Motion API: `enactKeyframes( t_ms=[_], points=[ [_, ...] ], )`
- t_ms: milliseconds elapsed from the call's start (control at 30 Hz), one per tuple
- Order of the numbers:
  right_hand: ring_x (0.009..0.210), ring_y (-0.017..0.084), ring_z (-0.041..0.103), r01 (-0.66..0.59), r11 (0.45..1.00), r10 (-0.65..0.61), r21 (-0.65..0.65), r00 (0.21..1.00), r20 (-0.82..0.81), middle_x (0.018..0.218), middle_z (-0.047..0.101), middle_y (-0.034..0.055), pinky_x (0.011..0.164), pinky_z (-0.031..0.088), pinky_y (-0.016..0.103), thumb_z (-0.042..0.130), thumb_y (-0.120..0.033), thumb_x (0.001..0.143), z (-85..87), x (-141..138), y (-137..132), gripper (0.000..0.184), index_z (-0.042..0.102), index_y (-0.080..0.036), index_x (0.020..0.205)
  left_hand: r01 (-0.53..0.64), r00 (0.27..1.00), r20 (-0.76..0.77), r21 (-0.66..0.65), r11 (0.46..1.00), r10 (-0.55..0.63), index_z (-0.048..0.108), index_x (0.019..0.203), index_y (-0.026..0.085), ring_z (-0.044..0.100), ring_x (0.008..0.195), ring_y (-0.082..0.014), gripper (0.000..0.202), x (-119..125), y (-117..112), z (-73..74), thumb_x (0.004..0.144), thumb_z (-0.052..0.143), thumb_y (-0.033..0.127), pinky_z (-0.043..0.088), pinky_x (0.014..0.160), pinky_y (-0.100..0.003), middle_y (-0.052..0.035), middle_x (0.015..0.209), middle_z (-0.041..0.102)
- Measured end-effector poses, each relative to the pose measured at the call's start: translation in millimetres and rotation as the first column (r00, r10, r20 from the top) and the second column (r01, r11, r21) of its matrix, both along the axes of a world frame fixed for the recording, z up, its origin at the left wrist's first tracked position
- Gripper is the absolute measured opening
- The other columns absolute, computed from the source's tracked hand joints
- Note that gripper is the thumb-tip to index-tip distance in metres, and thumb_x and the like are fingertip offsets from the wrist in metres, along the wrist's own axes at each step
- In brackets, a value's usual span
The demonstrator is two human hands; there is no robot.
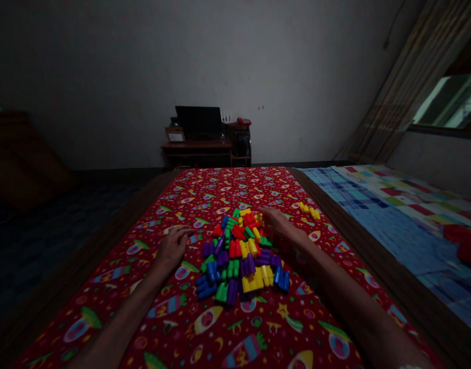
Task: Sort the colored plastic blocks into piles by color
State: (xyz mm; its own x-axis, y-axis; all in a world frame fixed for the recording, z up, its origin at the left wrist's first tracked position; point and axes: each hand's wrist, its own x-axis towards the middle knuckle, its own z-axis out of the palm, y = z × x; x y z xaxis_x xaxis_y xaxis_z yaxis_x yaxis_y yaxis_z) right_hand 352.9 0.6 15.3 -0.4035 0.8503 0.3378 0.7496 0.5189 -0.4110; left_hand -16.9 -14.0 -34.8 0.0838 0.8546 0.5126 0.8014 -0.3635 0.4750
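A heap of plastic building blocks [239, 256] in red, yellow, green, blue and purple lies on a red patterned cloth [235, 333]. To the left of the heap, my left hand [173, 248] rests low over the cloth, fingers loosely stretched toward the blocks and holding nothing. My right hand [277, 220] is at the far right edge of the heap, its fingers extended beside red and yellow blocks [252, 219]; the undersides of these fingers are hidden, and I see no block held. Farther right, joined yellow blocks [309, 210] lie apart from the heap.
A dark wooden border [323, 192] runs along the cloth's right side. Beyond it is checked blue bedding [358, 220]. At the back wall stands a desk [197, 145] with a monitor [200, 123]. A curtain [392, 97] hangs by the window.
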Motion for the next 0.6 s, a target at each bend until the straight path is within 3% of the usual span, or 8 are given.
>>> enactKeyframes(
  t_ms=[100,233,333,433,533,600],
  points=[
    [0.075,0.016,0.060,0.017,0.996,-0.009,-0.086,0.996,0.090,0.084,0.071,0.0057,0.067,0.040,0.023,0.050,-0.006,0.071,0.1,-5.3,1.2,0.035,0.070,-0.016,0.098,0.002,1.000,0.004,-0.001,1.000,-0.002,0.072,0.087,0.021,0.063,0.103,-0.0250,0.036,0.3,-1.5,1.0,0.085,0.039,0.036,0.051,0.094,-0.042,-0.0093,0.104,0.069],
    [0.066,0.015,0.055,0.290,0.957,-0.287,-0.006,0.949,0.133,0.078,0.069,0.0073,0.060,0.033,0.024,0.046,-0.018,0.086,4.4,24.6,-0.1,0.025,0.070,-0.014,0.087,0.016,1.000,0.000,-0.002,1.000,-0.016,0.072,0.087,0.020,0.063,0.102,-0.0251,0.036,0.2,-2.2,1.6,0.085,0.040,0.035,0.051,0.095,-0.043,-0.0096,0.105,0.069],
    [0.070,0.017,0.057,0.536,0.842,-0.539,0.057,0.834,0.116,0.083,0.070,0.0099,0.062,0.034,0.026,0.042,-0.026,0.091,5.4,59.1,-0.9,0.031,0.071,-0.015,0.092,0.015,1.000,-0.006,-0.014,1.000,-0.015,0.072,0.087,0.019,0.062,0.103,-0.0268,0.037,-0.6,-1.3,1.3,0.084,0.039,0.035,0.050,0.095,-0.045,-0.0112,0.107,0.068],
    [0.081,0.022,0.061,0.693,0.714,-0.700,0.104,0.707,0.101,0.093,0.070,0.0141,0.067,0.039,0.028,0.045,-0.027,0.090,1.5,88.8,0.4,0.031,0.071,-0.014,0.101,0.007,1.000,-0.009,-0.015,1.000,-0.008,0.072,0.087,0.019,0.062,0.103,-0.0273,0.037,-1.5,-0.1,0.6,0.084,0.039,0.035,0.051,0.095,-0.046,-0.0112,0.106,0.068],
    [0.093,0.027,0.061,0.729,0.664,-0.742,0.167,0.670,0.025,0.104,0.068,0.0178,0.076,0.044,0.034,0.050,-0.026,0.086,-2.6,102.5,3.4,0.031,0.071,-0.013,0.106,0.010,1.000,-0.009,-0.002,1.000,-0.010,0.072,0.087,0.021,0.062,0.103,-0.0262,0.036,-2.2,0.4,0.2,0.084,0.040,0.035,0.051,0.094,-0.044,-0.0098,0.105,0.069],
    [0.095,0.027,0.061,0.689,0.693,-0.691,0.211,0.719,-0.076,0.105,0.068,0.0175,0.081,0.046,0.036,0.052,-0.026,0.084,-2.3,98.5,5.1,0.031,0.071,-0.013,0.105,0.013,1.000,-0.010,-0.002,1.000,-0.013,0.073,0.088,0.021,0.063,0.102,-0.0255,0.036,-2.3,0.2,0.1,0.084,0.040,0.035,0.051,0.094,-0.043,-0.0091,0.106,0.069]
  ],
)
